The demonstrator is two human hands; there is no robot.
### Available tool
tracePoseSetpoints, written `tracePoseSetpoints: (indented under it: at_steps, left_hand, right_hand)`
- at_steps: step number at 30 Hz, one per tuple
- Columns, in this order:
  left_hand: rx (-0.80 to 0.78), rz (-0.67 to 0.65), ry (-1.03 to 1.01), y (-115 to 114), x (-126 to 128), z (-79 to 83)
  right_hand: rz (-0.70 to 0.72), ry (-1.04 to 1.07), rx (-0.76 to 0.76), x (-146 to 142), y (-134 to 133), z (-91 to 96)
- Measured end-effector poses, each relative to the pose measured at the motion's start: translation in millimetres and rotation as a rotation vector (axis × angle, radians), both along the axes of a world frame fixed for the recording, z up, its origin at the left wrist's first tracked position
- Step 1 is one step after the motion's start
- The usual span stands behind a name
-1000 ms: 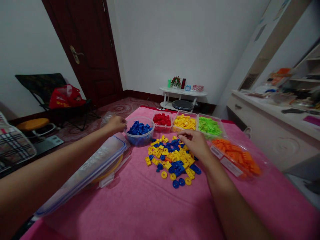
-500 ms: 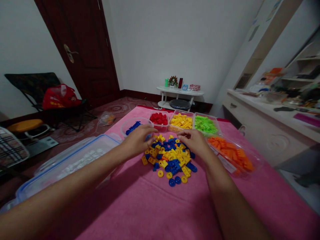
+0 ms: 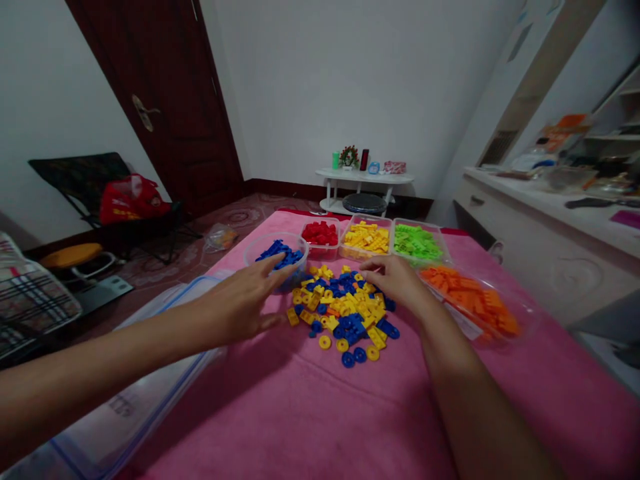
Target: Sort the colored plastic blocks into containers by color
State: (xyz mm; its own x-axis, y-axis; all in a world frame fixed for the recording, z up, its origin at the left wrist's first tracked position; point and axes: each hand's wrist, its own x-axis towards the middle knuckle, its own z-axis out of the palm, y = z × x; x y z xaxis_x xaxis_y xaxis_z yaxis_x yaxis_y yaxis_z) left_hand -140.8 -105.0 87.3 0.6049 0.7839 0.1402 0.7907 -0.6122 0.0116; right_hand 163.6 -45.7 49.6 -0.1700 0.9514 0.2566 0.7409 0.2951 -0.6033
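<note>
Edges: bowl point(image 3: 253, 259) far-left of pile point(image 3: 350, 308), yellow box point(image 3: 353, 253) beyond, orange box point(image 3: 463, 321) right | Room: cloth point(image 3: 310, 413) spreads nearside of pile | Left hand point(image 3: 240, 303): fingers splayed loose, thumb just beside pile's left edge | Right hand point(image 3: 397, 280): fingers curled at pile's far-right edge; cannot tell if grasping

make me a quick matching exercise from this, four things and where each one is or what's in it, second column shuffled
1. red pieces
2. green pieces
3. round tub
4. right hand

A. at the far right side of the loose pile
B. right of the boxed yellow pieces
C. left of the boxed yellow pieces
D. holds blue pieces

Pairs: 1-C, 2-B, 3-D, 4-A
</note>
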Motion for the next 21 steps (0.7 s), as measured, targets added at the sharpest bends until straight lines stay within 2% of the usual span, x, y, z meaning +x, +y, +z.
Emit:
tracePoseSetpoints:
  at_steps: [2,5,8,13,17,21]
  left_hand:
    - [-0.005,0.113,0.079,-31.0,-16.2,0.6]
    - [-0.06,0.213,0.166,-70.0,-41.6,-7.8]
    - [-0.111,0.252,0.208,-87.8,-64.8,-22.8]
    - [-0.132,0.183,0.148,-80.4,-90.4,-40.4]
    - [-0.138,0.257,0.124,-67.3,-99.7,-44.9]
    - [-0.023,0.248,0.066,-60.6,-102.3,-45.8]
  right_hand:
    - [0.004,-0.002,0.008,-0.2,1.0,-2.0]
    - [0.024,0.007,-0.009,-1.9,2.8,-7.5]
    - [0.064,0.028,-0.029,-5.4,3.7,-12.1]
    - [0.089,0.008,-0.018,-10.1,1.7,-11.3]
    - [0.082,0.022,-0.002,-9.5,1.1,-11.3]
    - [0.082,0.041,-0.014,-8.2,1.2,-12.7]
